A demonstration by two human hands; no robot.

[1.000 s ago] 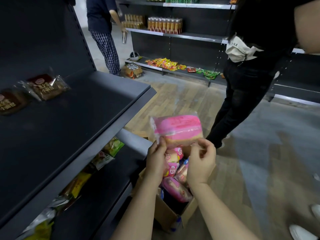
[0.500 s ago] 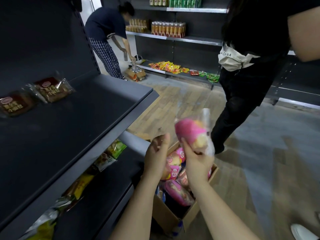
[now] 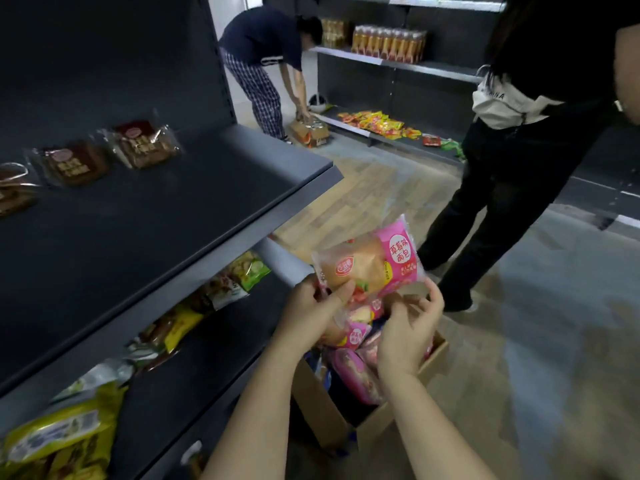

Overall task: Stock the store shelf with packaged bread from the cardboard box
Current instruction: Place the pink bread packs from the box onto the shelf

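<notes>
A pink packaged bread (image 3: 370, 263) is held above the open cardboard box (image 3: 429, 367), its printed face toward me. My left hand (image 3: 311, 310) pinches its lower left edge. My right hand (image 3: 410, 329) touches its lower right corner with fingertips, fingers loosely curled. The box on the floor holds several more pink bread packs (image 3: 356, 370). The dark store shelf (image 3: 166, 216) stretches to my left, with brown bread packs (image 3: 143, 143) lying near its back.
A lower shelf (image 3: 194, 355) carries green and yellow snack packs. A person in black (image 3: 512, 161) stands close beyond the box on the right. Another person (image 3: 263, 64) bends over a box on the floor at the far shelving with bottles and snacks.
The pink pack has been turned from edge-on to face me, and my left hand has taken hold of its left edge. The far person has bent lower.
</notes>
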